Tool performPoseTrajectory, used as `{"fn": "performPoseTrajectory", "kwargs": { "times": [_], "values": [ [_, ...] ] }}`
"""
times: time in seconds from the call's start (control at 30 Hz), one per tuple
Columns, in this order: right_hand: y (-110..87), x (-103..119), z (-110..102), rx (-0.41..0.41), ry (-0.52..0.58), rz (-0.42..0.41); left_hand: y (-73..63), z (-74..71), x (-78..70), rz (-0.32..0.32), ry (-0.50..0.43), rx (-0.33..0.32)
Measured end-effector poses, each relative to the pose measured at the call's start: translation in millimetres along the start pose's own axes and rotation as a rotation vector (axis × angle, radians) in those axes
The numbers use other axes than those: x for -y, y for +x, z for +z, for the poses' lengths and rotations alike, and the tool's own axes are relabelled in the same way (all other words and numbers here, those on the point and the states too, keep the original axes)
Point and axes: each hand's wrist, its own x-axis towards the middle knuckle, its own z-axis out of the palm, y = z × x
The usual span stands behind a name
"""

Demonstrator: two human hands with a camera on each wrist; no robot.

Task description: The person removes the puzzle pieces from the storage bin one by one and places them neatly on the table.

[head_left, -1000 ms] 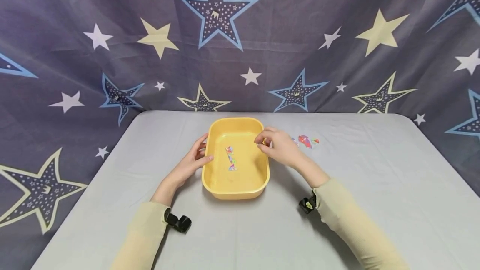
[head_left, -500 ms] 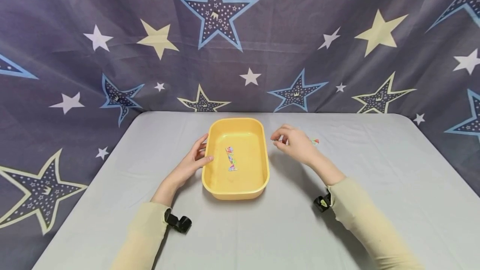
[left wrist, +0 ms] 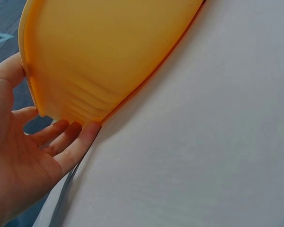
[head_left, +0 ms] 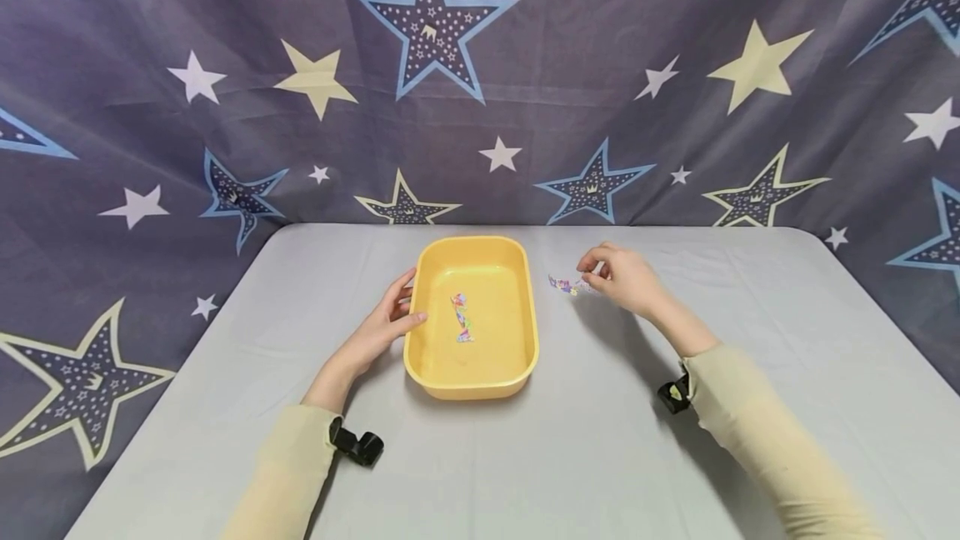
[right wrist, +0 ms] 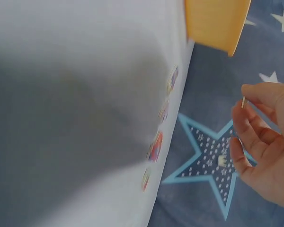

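A yellow plastic tub stands on the table. My left hand holds its left side, thumb over the rim and the other fingers against the outer wall. In the left wrist view my fingertips touch the tub's lower edge. On the tub's floor lies a narrow, multicoloured flat piece. Right of the tub, my right hand is raised over the table. Its thumb and forefinger pinch a thin flat piece, seen edge-on in the right wrist view, so its print is hidden.
Several small multicoloured flat pieces lie in a row right of the tub, partly hidden by my right hand; the right wrist view shows a red one among them. Behind the grey-covered table hangs a dark star-printed cloth.
My right hand has moved right, from the tub's right rim to above the row of pieces, uncovering those nearest the tub. The left hand and the tub have stayed put.
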Motion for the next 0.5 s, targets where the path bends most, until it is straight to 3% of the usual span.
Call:
{"fn": "performPoseTrajectory", "kwargs": {
  "times": [0.5],
  "values": [
    [-7.6,-36.5,-21.5,0.01,-0.035,0.09,1.1,0.0,0.0,0.007,-0.005,0.002]
  ]
}}
